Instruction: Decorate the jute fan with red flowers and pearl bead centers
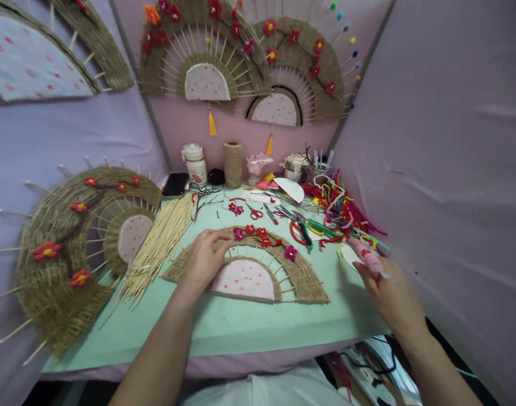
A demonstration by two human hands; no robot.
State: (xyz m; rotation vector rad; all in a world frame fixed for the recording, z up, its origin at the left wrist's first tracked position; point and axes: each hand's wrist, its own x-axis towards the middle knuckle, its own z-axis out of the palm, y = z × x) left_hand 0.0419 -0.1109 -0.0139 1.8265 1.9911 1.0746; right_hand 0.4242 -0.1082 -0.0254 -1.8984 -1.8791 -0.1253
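Observation:
A woven twine fan (311, 279) lies on the mint-green tablecloth, with a pink-spotted half-circle at its base and red and magenta pipe-cleaner flowers (265, 241) along its top. My left hand (204, 258) grips the fan's woven band left of the flowers, its fingers over the upper edge and its thumb toward the inner side. In my right hand (391, 287) is a pink glue gun (366, 255), held above the table's right side, apart from the fan. A white piece (349, 257) lies partly behind that hand.
Thin wooden sticks (162, 242) are piled at left beside another flowered fan (63, 248). Scissors (254, 212), pliers (305, 234) and a heap of pipe cleaners (338, 200) lie behind. A twine spool (233, 163), a bottle (195, 164) and a phone (175, 184) line the back.

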